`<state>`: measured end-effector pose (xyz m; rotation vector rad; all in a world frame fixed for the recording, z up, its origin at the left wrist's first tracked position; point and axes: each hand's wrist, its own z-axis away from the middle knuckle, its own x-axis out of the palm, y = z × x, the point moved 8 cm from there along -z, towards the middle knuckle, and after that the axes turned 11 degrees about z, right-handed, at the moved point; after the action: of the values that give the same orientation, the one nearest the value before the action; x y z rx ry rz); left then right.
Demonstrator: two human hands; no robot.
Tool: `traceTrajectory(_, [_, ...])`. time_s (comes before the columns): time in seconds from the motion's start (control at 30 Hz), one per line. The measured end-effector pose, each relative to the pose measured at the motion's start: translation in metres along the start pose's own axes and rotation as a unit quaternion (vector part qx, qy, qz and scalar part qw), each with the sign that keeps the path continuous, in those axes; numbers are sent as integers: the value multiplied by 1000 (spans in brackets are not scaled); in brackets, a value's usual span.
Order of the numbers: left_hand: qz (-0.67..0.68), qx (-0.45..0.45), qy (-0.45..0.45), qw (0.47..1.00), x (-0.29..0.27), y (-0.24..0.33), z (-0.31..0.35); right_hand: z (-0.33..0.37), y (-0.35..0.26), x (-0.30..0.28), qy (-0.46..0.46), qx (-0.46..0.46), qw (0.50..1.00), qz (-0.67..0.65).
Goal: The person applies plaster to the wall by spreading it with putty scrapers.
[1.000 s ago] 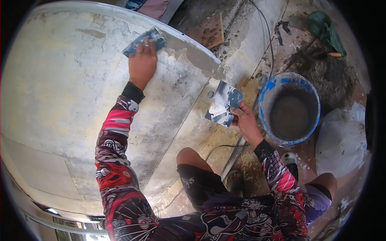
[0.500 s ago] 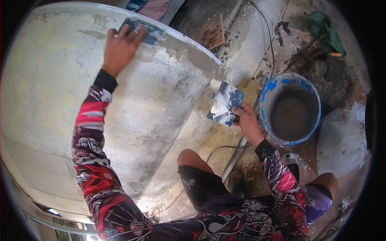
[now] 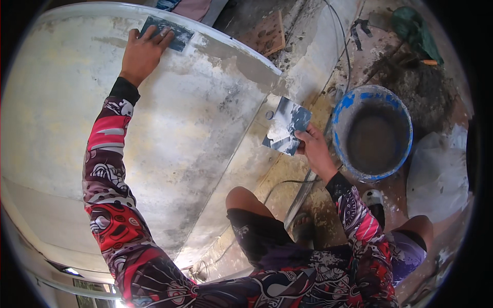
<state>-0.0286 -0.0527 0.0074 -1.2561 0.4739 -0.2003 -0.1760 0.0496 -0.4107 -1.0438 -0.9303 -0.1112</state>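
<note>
1. We see the left hand [image 3: 141, 54] stretched far out over the broad, pale, putty-streaked curved panel [image 3: 77, 102], fingers spread flat, pressing a dark rectangular spreader blade [image 3: 172, 32] down against the panel near its far rim.
2. That blade lies flat on the surface, partly under the fingertips, with its right end sticking out past the hand (a darker grey smear of wet filler sits just beside it, towards the panel's edge).
3. The right hand [image 3: 314, 151] is held off the panel, over the gap between the panel and the floor, fingers curled shut around the edge of a square metal plate smeared with grey and white filler [image 3: 285, 126].
4. The plate is tilted, its smeared face turned up towards us, and it touches nothing but the hand.
5. Just to the right of that hand stands a round blue-rimmed bucket caked with grey residue [image 3: 372, 133], on the dirty concrete floor [image 3: 328, 66].
6. A white sack [image 3: 441, 174] lies beside the bucket, on its right.
7. Both forearms wear patterned red, black and white sleeves [image 3: 110, 169], and a bent bare knee [image 3: 244, 197] shows below the plate.
8. A thin dark cable [image 3: 343, 36] runs across the floor beyond the bucket.
</note>
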Motion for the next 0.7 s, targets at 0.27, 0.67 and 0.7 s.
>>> traceTrajectory(0.27, [-33,-18,-18,999,5,9,26,4,-6,4,-11,-6,1000,1])
traceTrajectory(0.67, [-45,-39,2,998,21,24,57,1,-5,1,-4,-9,1000,7])
traceTrajectory(0.7, [-45,-40,2,998,21,25,59,2,-6,1,-4,-10,1000,8])
